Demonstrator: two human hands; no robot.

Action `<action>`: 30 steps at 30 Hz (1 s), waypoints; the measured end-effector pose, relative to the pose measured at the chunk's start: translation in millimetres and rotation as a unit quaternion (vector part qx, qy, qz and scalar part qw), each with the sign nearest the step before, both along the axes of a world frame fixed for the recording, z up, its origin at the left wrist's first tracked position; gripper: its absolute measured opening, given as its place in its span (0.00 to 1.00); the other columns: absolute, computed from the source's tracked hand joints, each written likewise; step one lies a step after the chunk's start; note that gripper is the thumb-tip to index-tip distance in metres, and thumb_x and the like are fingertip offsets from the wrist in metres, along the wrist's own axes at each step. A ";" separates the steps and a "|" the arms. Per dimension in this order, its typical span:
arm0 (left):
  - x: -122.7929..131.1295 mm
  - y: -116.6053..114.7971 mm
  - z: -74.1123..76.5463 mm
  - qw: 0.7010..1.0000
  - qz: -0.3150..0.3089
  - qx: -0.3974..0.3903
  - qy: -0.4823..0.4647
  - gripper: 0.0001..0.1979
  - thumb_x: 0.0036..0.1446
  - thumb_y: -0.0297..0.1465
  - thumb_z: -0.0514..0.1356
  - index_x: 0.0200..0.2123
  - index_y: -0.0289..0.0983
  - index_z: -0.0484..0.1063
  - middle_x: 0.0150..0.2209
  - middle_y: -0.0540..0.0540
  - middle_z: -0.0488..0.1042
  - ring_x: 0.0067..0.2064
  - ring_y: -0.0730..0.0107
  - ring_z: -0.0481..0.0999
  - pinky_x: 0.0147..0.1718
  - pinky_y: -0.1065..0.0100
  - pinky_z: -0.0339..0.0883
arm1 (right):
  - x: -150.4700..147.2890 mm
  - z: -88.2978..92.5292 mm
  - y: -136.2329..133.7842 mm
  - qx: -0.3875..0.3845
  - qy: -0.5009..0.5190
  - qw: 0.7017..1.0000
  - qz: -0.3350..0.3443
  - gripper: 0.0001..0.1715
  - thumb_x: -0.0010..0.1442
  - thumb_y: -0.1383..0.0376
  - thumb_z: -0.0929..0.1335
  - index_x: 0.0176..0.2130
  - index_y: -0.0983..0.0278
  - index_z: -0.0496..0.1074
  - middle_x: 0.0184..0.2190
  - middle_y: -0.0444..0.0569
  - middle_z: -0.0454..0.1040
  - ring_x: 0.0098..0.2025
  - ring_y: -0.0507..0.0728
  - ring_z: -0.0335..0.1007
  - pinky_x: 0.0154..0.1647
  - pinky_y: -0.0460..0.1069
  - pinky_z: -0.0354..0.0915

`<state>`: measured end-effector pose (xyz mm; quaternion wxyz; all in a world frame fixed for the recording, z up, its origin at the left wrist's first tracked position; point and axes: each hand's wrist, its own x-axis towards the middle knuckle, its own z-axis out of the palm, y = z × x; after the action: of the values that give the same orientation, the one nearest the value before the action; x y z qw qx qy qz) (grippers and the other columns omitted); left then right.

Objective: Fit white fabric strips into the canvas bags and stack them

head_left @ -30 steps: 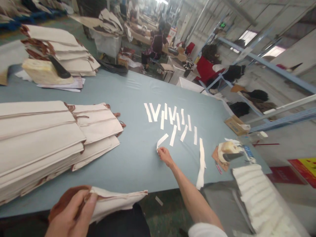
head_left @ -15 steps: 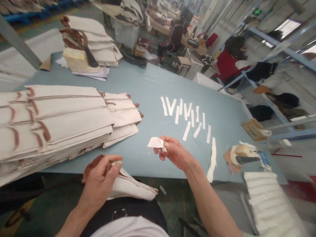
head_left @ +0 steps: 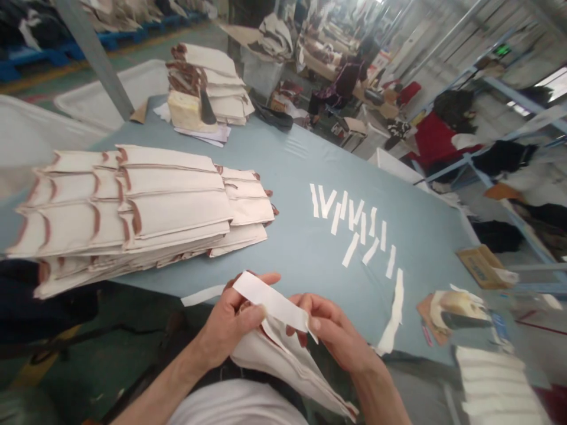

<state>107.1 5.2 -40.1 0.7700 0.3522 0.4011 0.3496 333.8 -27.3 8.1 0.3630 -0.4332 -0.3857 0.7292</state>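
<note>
A white strip point(head_left: 271, 300) stretches between my two hands over the near edge of the table. My left hand point(head_left: 228, 324) is closed, its thumb pressed on the strip's left part. Beneath that thumb runs the top of a cream fabric piece point(head_left: 277, 357) with brown edging, which hangs over my lap and seems gripped too. My right hand point(head_left: 334, 327) pinches the strip's right end, where a small flap curls down. Just left of my left hand, another white strip point(head_left: 201, 294) lies at the table edge.
Stacked cream fabric pieces point(head_left: 172, 198) cover the table's left side. Several short white strips point(head_left: 349, 257) lie mid-table, with a longer strip point(head_left: 392, 316) nearer me. A yellowish block with a dark handle point(head_left: 460, 310) stands right; a similar one point(head_left: 188, 109) stands at the back.
My right hand has brought the white strip down to my left hand, and both now hold it stretched out flat. The fabric piece has shifted right. The camera view has turned left.
</note>
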 end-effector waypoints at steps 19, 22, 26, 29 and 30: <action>-0.4 -4.2 35.4 0.875 -0.019 0.428 0.227 0.16 0.69 0.26 0.58 0.31 0.33 0.83 0.21 0.50 0.78 0.21 0.73 0.76 0.23 0.75 0.64 | -48.8 14.2 26.7 0.233 -0.197 0.952 -0.023 0.13 0.70 0.54 0.72 0.41 0.61 0.78 0.45 0.50 0.84 0.49 0.58 0.79 0.54 0.51 0.69; -2.9 -6.8 32.3 0.883 -0.019 0.411 0.226 0.17 0.68 0.24 0.57 0.27 0.33 0.81 0.23 0.47 0.81 0.22 0.73 0.78 0.24 0.75 0.66 | -71.3 14.2 31.5 0.208 -0.181 0.960 -0.055 0.12 0.67 0.57 0.72 0.35 0.62 0.75 0.35 0.45 0.79 0.39 0.54 0.73 0.39 0.47 0.66; -8.5 -10.6 30.0 0.888 -0.004 0.396 0.233 0.19 0.66 0.24 0.56 0.22 0.35 0.76 0.20 0.48 0.78 0.21 0.73 0.76 0.23 0.75 0.62 | -87.4 11.3 32.3 0.129 -0.141 0.980 -0.050 0.16 0.66 0.53 0.72 0.34 0.63 0.74 0.28 0.41 0.70 0.29 0.50 0.62 0.30 0.45 0.60; -13.4 -12.0 29.1 0.894 0.001 0.380 0.235 0.20 0.66 0.25 0.56 0.21 0.36 0.74 0.20 0.49 0.78 0.21 0.73 0.75 0.22 0.75 0.60 | -94.0 12.5 33.6 0.101 -0.119 0.987 -0.039 0.18 0.66 0.52 0.72 0.34 0.63 0.73 0.27 0.41 0.68 0.28 0.49 0.58 0.28 0.44 0.57; -14.9 -12.1 28.9 0.897 -0.001 0.375 0.234 0.20 0.67 0.25 0.56 0.21 0.36 0.74 0.21 0.49 0.78 0.21 0.73 0.75 0.23 0.74 0.60 | -95.9 12.9 34.1 0.103 -0.115 0.987 -0.040 0.18 0.66 0.52 0.72 0.34 0.63 0.72 0.28 0.41 0.68 0.28 0.49 0.58 0.28 0.44 0.57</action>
<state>92.2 -6.9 -11.3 0.4653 0.6864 0.4087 0.3812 237.9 6.9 21.0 0.3879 -0.4899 -0.4800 0.6157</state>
